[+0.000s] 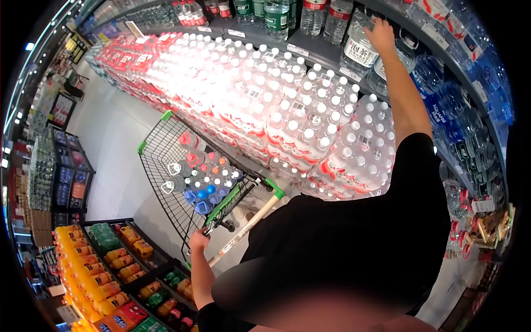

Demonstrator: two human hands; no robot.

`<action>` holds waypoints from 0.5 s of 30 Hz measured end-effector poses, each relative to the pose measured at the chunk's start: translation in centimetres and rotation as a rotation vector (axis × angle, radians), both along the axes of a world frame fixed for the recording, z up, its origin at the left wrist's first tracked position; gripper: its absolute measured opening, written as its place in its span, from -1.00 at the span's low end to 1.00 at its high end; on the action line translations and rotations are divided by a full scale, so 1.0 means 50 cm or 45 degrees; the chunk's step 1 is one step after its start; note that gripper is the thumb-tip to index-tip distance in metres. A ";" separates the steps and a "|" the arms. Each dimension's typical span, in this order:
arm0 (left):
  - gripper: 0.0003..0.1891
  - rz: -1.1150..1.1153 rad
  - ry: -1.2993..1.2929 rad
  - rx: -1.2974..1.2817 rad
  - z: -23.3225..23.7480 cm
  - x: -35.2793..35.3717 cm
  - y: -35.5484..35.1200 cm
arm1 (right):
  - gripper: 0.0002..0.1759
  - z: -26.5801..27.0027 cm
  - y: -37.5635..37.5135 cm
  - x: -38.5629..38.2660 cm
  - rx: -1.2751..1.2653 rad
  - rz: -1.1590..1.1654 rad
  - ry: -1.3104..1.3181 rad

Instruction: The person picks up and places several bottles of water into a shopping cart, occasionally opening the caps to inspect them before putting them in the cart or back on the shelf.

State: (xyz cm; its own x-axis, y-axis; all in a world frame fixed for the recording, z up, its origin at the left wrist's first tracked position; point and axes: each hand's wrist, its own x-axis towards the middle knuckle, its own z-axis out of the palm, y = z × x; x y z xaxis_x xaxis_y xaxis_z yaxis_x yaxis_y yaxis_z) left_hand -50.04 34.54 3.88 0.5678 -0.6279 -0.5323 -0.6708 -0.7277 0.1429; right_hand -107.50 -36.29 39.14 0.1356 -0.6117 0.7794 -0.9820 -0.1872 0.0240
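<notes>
My right hand (pixel 380 36) reaches up to the shelf, its fingers closed around the top of a large clear water bottle (pixel 360 54) with a white label. The bottle stands upright beside another large bottle (pixel 390 69). Lower down, my left hand (pixel 199 242) is closed on the frame of a shopping cart (pixel 160 145) with green corners, close to its pale handle bar (pixel 243 232). In the cart are several bottles, some with red caps, some with white caps, and a few blue-capped bottles (pixel 204 196).
Shrink-wrapped packs of water bottles (pixel 298 119) form a long row below the shelf (pixel 310 48). Blue-labelled bottles (pixel 442 110) fill the shelves on the right. A stand of orange drinks (pixel 88 271) is at the lower left. Grey floor (pixel 113 110) runs along the aisle.
</notes>
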 end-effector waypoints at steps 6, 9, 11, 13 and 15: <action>-0.51 0.041 -0.019 0.057 0.034 -0.085 0.019 | -0.18 -0.023 -0.152 -0.061 0.342 -0.204 0.022; -0.53 0.092 0.029 0.010 0.008 -0.103 0.048 | -0.07 -0.020 -0.236 -0.115 0.445 -0.126 0.017; -0.53 0.109 0.025 0.055 0.014 -0.119 0.052 | 0.00 -0.045 -0.337 -0.153 0.563 -0.072 -0.117; -0.54 0.111 0.008 0.080 0.036 -0.134 0.048 | 0.02 -0.114 -0.463 -0.197 0.386 0.290 -0.358; -0.56 0.129 0.042 0.104 0.052 -0.142 0.046 | 0.04 -0.125 -0.451 -0.168 0.295 0.300 -0.478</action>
State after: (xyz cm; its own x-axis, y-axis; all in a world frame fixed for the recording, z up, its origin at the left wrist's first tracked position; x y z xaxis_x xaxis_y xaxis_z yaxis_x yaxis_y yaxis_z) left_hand -57.13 36.86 6.50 0.6073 -0.5220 -0.5989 -0.5894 -0.8015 0.1009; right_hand -115.92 -58.84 32.91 0.0269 -0.7611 0.6481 -0.8452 -0.3635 -0.3918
